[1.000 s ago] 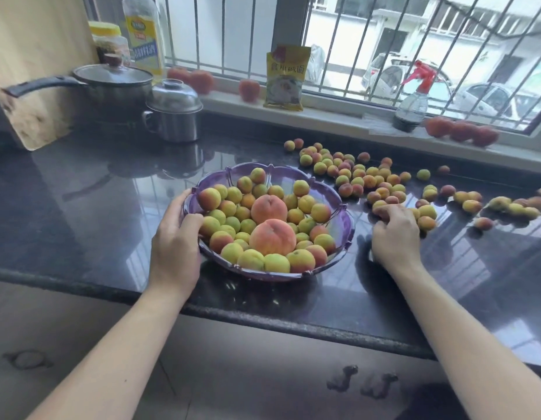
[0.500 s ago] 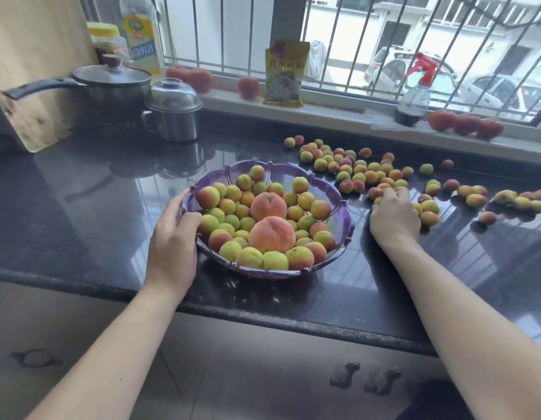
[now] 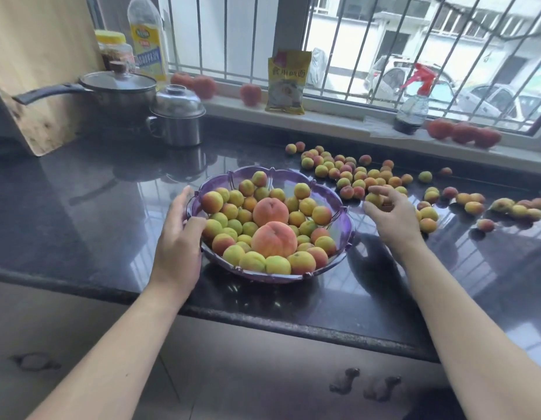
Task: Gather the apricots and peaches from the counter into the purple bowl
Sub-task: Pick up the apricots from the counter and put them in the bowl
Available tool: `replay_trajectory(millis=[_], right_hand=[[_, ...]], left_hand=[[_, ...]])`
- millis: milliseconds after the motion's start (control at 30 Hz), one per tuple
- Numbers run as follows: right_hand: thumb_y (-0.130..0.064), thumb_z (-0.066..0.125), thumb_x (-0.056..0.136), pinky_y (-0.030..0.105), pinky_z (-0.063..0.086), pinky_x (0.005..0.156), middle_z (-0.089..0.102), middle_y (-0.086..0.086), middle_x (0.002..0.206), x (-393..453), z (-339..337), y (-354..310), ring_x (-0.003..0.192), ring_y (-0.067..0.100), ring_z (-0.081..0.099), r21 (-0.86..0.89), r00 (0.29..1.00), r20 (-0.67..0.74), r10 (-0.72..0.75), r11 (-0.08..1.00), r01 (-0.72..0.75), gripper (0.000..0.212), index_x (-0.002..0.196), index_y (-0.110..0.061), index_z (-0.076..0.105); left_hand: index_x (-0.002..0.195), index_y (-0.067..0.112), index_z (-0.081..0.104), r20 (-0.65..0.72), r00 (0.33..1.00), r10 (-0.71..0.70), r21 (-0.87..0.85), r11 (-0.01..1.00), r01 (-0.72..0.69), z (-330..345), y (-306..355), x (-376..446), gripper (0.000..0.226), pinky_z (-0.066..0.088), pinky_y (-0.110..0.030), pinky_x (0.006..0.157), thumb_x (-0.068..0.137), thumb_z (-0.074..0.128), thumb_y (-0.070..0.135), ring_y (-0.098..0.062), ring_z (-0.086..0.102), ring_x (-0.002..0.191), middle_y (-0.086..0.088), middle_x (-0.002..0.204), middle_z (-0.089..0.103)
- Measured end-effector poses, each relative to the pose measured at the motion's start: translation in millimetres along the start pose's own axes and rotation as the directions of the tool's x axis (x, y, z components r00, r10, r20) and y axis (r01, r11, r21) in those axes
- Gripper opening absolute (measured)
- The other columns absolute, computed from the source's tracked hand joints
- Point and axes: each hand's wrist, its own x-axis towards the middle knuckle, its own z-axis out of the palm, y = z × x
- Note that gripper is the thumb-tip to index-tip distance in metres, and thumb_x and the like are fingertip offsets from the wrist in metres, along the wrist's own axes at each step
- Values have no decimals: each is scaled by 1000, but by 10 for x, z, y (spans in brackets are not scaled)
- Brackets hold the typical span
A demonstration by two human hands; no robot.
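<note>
The purple bowl (image 3: 281, 174) sits near the counter's front edge, heaped with apricots and two peaches (image 3: 273, 239). My left hand (image 3: 178, 237) grips the bowl's left rim, thumb over the edge. My right hand (image 3: 393, 219) hovers just right of the bowl, fingers curled around a few apricots (image 3: 373, 199); how many it holds is hidden by the fingers. Several loose apricots (image 3: 354, 174) lie scattered on the black counter behind and to the right of that hand, trailing off toward the right edge (image 3: 505, 204).
A lidded saucepan (image 3: 118, 92) and a steel pot (image 3: 177, 119) stand at the back left beside a wooden board (image 3: 36, 71). On the window sill are an oil bottle (image 3: 146, 40), a yellow packet (image 3: 287, 81), a spray bottle (image 3: 411, 107) and red fruits (image 3: 463, 133).
My right hand closed on apricots in the pile, lifted off the counter and moved left toward the bowl. My left hand stayed on the bowl's rim.
</note>
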Motion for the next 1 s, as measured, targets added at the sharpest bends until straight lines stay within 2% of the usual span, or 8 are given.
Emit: replay_trajectory(millis=[100,200,367,500,600,733,900,1000], right_hand=[[-19,73,92,38,57,94,69,0,112,-109,-150,-380,106,18,66,116,986,158,-48,993,29,31,121,-21,63],[-29,75,90,24,54,80,69,-8,99,-248,-285,-774,92,7,65,-101,921,332,-203,963,249,26,113,-22,65],[-48,68,91,27,49,70,64,-9,88,-365,-162,-997,84,12,57,-539,773,599,-210,607,583,25,101,-25,70],[-49,65,93,36,52,83,63,-3,93,-348,-65,-1014,92,17,54,-636,764,613,-199,450,627,28,100,-23,71],[-44,66,95,32,53,78,59,-2,95,-346,-15,-1024,91,17,53,-685,785,581,-217,391,615,23,102,-22,70],[-32,69,94,29,54,75,58,-2,99,-381,24,-1055,88,17,55,-667,792,577,-198,446,597,19,107,-22,61],[-29,69,94,25,50,68,60,-2,98,-357,-24,-1049,88,17,58,-671,788,582,-201,429,605,11,104,-23,67],[-28,69,94,21,47,64,63,-3,95,-335,-22,-1039,85,15,58,-662,785,588,-198,441,607,10,102,-23,69]], left_hand=[[158,41,41,19,1000,-3,-1,1000,3,-1,3,5,69,52,-40,112,89,47,43,-14,57,136,14,151,55],[157,41,44,23,1000,-11,-6,1000,11,-5,7,4,68,53,-43,112,88,47,43,-15,59,135,12,150,58],[154,42,47,20,1000,-24,-11,1000,25,-25,8,-3,66,53,-45,112,88,48,43,-15,60,133,13,148,59],[154,41,47,20,999,-24,-10,1000,25,-37,1,10,66,55,-46,111,89,49,44,-15,61,132,12,148,60],[156,41,46,21,999,-28,-19,999,28,-39,-1,16,68,56,-46,109,88,50,44,-15,62,132,12,148,60],[157,40,46,25,999,-21,-19,1000,22,-25,0,18,69,58,-41,106,88,49,46,-14,62,131,11,148,59],[157,38,48,27,1000,-9,-19,1000,10,-40,-12,25,70,56,-29,100,87,50,47,-14,60,133,11,151,58],[157,39,47,27,1000,-14,-23,1000,15,-46,-14,18,70,57,-34,103,87,50,48,-14,60,133,12,150,59]])
